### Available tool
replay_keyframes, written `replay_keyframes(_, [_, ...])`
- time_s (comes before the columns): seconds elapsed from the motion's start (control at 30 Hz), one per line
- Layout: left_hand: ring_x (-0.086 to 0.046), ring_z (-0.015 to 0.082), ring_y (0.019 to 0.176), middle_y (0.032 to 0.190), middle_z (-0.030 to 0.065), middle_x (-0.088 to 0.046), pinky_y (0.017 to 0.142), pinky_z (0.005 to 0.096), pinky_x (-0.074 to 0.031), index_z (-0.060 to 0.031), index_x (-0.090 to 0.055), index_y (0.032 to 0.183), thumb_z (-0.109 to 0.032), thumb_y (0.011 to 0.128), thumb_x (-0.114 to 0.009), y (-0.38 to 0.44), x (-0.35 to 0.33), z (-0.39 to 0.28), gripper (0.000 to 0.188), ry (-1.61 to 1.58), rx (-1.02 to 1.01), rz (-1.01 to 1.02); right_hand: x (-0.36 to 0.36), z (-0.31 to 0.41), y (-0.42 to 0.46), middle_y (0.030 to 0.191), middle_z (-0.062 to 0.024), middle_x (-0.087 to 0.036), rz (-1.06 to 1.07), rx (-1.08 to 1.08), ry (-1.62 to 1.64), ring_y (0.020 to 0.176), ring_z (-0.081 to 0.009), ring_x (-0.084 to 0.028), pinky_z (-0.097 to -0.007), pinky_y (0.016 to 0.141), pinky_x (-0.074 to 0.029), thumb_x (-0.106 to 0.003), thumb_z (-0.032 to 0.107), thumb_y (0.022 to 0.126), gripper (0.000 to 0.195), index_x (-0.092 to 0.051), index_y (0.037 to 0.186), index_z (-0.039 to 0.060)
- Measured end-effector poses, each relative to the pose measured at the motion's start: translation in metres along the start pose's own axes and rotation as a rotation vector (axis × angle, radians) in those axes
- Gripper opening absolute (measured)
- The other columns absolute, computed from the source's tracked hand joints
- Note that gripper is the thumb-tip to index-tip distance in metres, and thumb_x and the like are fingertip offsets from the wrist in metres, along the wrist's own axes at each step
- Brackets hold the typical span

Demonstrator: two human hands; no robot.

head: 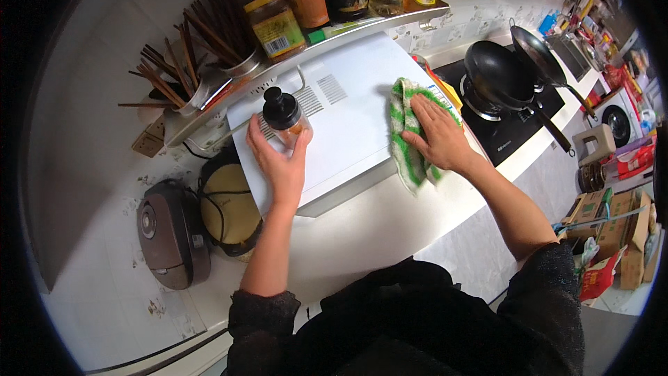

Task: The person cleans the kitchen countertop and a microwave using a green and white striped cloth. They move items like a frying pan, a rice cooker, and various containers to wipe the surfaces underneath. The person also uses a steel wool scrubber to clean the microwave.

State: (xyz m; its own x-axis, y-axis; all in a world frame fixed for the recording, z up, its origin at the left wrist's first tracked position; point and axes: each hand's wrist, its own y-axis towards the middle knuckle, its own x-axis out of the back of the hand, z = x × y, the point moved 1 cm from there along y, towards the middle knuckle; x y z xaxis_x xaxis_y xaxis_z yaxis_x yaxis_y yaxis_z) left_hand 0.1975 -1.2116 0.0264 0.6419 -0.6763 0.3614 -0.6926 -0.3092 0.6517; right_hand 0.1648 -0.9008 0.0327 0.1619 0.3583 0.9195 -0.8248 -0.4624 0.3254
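A clear jar with a black lid [282, 112] is in the grip of my left hand [276, 162], its fingers and thumb around the sides. Something orange shows inside the jar. It is over the left part of a white box-shaped appliance [360, 130], probably a microwave, with vent slots in its top. My right hand [441, 133] lies flat on a green-and-white striped cloth [404, 136] at the appliance's right end. One end of the cloth hangs down past the front edge.
A metal shelf [360, 31] behind the appliance carries bottles, a yellow-lidded jar [275, 26] and holders of chopsticks [182, 70]. A rice cooker [175, 235] and a dark pan [229, 203] stand left. Two woks [496, 73] are on the black gas hob [516, 125] at right.
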Motion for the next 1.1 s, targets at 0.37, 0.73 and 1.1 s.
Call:
replay_keyframes(0.37, [-0.044, 0.0382, 0.126, 0.134, 0.0219, -0.048, 0.107, 0.0439, -0.035, 0.0043, -0.042, 0.135, -0.021, 0.089, -0.064, 0.001, -0.108, -0.079, 0.057, -0.100, -0.242, 0.477, -0.062, -0.077, 0.144, 0.143, -0.0221, -0.045, -0.117, -0.115, 0.014, 0.135, -0.0345, -0.040, -0.0409, 0.113, -0.031, -0.042, 0.047, 0.098, 0.064, -0.039, 0.139, -0.0013])
replay_keyframes(0.73, [-0.050, 0.0320, 0.115, 0.112, 0.0115, -0.058, 0.108, 0.0452, -0.034, -0.0030, -0.062, 0.103, -0.018, 0.082, -0.068, 0.000, -0.140, -0.073, 0.026, 0.163, -0.364, 0.527, -0.060, -0.066, 0.124, 0.133, -0.0184, -0.056, -0.246, -0.095, 0.046, 0.128, -0.0320, -0.049, -0.0392, 0.108, -0.038, -0.047, 0.033, 0.098, 0.044, -0.054, 0.128, 0.0007])
replay_keyframes(1.1, [-0.056, 0.0291, 0.106, 0.092, 0.0097, -0.060, 0.108, 0.0499, -0.035, -0.0012, -0.062, 0.083, -0.007, 0.076, -0.069, -0.021, -0.009, -0.080, 0.011, 0.246, -0.609, 0.659, 0.043, -0.066, -0.049, 0.095, -0.0033, -0.066, -0.458, -0.712, 1.460, 0.085, -0.0111, -0.060, -0.0270, 0.081, -0.048, -0.045, 0.035, 0.104, 0.042, -0.064, 0.108, -0.0022])
